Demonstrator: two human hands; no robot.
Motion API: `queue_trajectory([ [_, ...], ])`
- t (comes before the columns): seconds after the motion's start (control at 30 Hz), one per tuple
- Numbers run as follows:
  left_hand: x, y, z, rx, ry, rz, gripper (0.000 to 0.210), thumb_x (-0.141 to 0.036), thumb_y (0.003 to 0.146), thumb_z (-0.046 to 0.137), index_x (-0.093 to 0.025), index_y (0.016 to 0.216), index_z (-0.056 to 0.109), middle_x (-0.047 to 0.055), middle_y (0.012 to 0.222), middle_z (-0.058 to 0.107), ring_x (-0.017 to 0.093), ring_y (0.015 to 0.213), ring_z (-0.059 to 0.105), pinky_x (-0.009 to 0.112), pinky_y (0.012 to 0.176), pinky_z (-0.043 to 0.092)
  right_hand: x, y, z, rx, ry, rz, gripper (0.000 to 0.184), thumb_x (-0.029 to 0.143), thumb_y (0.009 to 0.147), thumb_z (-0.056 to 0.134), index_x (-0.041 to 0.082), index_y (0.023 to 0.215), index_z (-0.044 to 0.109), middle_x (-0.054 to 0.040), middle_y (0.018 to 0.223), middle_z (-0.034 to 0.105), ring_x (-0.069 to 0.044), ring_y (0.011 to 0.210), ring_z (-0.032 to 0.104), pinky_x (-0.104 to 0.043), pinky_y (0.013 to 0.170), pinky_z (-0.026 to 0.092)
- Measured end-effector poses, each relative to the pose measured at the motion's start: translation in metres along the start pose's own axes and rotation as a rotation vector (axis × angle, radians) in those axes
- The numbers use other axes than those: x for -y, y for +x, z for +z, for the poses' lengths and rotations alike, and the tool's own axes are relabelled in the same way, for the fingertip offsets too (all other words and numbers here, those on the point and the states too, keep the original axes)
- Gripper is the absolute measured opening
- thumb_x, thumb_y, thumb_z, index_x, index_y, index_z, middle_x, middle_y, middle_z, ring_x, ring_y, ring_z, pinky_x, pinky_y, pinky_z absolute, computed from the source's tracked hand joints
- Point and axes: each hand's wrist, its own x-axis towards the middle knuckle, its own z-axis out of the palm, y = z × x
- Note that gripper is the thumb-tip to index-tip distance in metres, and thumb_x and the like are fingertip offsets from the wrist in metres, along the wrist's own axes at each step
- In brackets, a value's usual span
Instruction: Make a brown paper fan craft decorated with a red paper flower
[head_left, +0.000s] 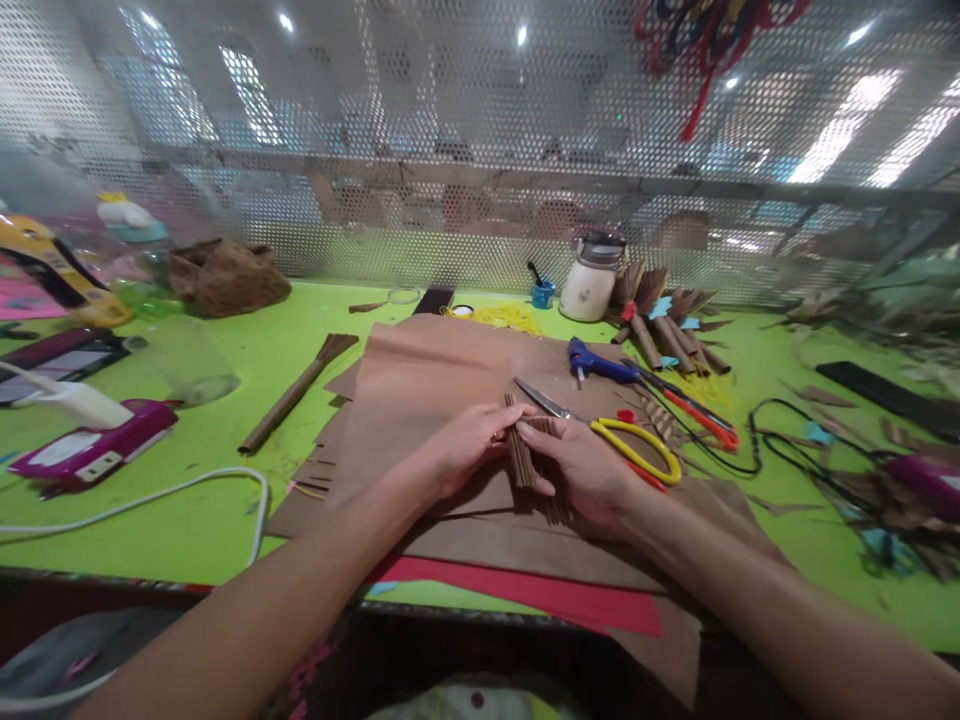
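Observation:
Both hands meet over a stack of brown kraft paper (420,380). Between them is a pleated strip of brown paper (520,455), its narrow folds running lengthwise. My left hand (472,445) pinches its upper left side. My right hand (581,460) is closed round the right part, with some folded ends showing below the fingers. Scissors with yellow handles (637,450) lie just beyond the right hand, blades pointing left. A blue hot glue gun (604,365) rests behind them on the paper.
A rolled brown paper stick with a fringed end (289,400) lies left. Several similar paper bundles (664,320) stand by a white jar (592,280) at the back. An orange cutter (701,415), black cable (754,430) and scraps lie right. A purple power strip (97,445) sits left; perforated metal (450,200) closes the back.

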Motion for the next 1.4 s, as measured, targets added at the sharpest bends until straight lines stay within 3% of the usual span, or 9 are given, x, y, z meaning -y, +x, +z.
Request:
queue_trajectory([
  [0.23, -0.007, 0.0, 0.001, -0.16, 0.179, 0.083, 0.022, -0.033, 0.072, 0.064, -0.012, 0.078, 0.061, 0.005, 0.075, 0.062, 0.012, 0.067, 0.057, 0.025, 0.067, 0.043, 0.003, 0.0, -0.003, -0.113, -0.165, -0.029, 0.03, 0.044, 0.079, 0.055, 0.014, 0.075, 0.055, 0.0035, 0.046, 0.052, -0.006, 0.035, 0.043, -0.017, 0.036, 0.034],
  [0.37, -0.011, -0.004, 0.003, -0.189, 0.189, 0.076, 0.021, -0.032, 0.071, 0.064, -0.012, 0.079, 0.061, 0.004, 0.07, 0.061, 0.011, 0.059, 0.056, 0.024, 0.058, 0.042, 0.0, 0.002, -0.003, -0.133, -0.19, -0.055, 0.032, 0.046, 0.077, 0.057, 0.015, 0.076, 0.053, 0.0017, 0.053, 0.056, -0.008, 0.038, 0.048, -0.019, 0.037, 0.04],
  [0.5, -0.013, -0.006, 0.002, -0.252, 0.175, 0.058, 0.023, -0.03, 0.07, 0.066, -0.011, 0.081, 0.062, 0.006, 0.072, 0.062, 0.012, 0.057, 0.056, 0.024, 0.055, 0.041, -0.006, 0.003, -0.003, -0.208, -0.194, -0.054, 0.03, 0.045, 0.077, 0.057, 0.016, 0.071, 0.049, 0.0035, 0.054, 0.053, -0.005, 0.035, 0.041, -0.017, 0.032, 0.034],
  [0.67, -0.015, -0.005, 0.0, -0.214, 0.102, 0.034, 0.024, -0.03, 0.07, 0.066, -0.01, 0.084, 0.064, 0.006, 0.071, 0.062, 0.011, 0.055, 0.056, 0.023, 0.053, 0.04, -0.008, 0.001, -0.001, -0.217, -0.187, -0.064, 0.028, 0.044, 0.081, 0.052, 0.017, 0.072, 0.048, 0.0045, 0.053, 0.051, -0.004, 0.033, 0.037, -0.017, 0.031, 0.029],
  [0.83, -0.015, -0.005, 0.0, -0.196, 0.095, 0.027, 0.025, -0.031, 0.07, 0.065, -0.011, 0.086, 0.064, 0.007, 0.074, 0.063, 0.011, 0.058, 0.056, 0.021, 0.052, 0.038, -0.003, 0.0, 0.0, -0.255, -0.333, -0.087, 0.03, 0.042, 0.082, 0.051, 0.017, 0.066, 0.046, 0.0061, 0.047, 0.045, -0.004, 0.033, 0.034, -0.017, 0.032, 0.024],
  [1.17, -0.016, -0.005, -0.004, -0.298, 0.179, 0.033, 0.025, -0.032, 0.066, 0.069, -0.013, 0.08, 0.062, -0.001, 0.064, 0.056, 0.004, 0.048, 0.043, 0.018, 0.046, 0.028, 0.011, -0.004, 0.003, -0.351, -0.551, -0.148, 0.031, 0.037, 0.079, 0.054, 0.016, 0.058, 0.046, 0.0052, 0.045, 0.044, -0.005, 0.04, 0.036, -0.019, 0.038, 0.027],
  [1.4, -0.019, -0.006, -0.001, -0.331, 0.139, 0.035, 0.023, -0.03, 0.062, 0.071, -0.014, 0.073, 0.057, -0.003, 0.059, 0.053, 0.006, 0.048, 0.043, 0.019, 0.047, 0.03, 0.011, -0.004, 0.001, -0.356, -0.516, -0.138, 0.028, 0.037, 0.076, 0.058, 0.017, 0.06, 0.048, 0.0052, 0.045, 0.045, -0.006, 0.039, 0.037, -0.02, 0.039, 0.027],
])
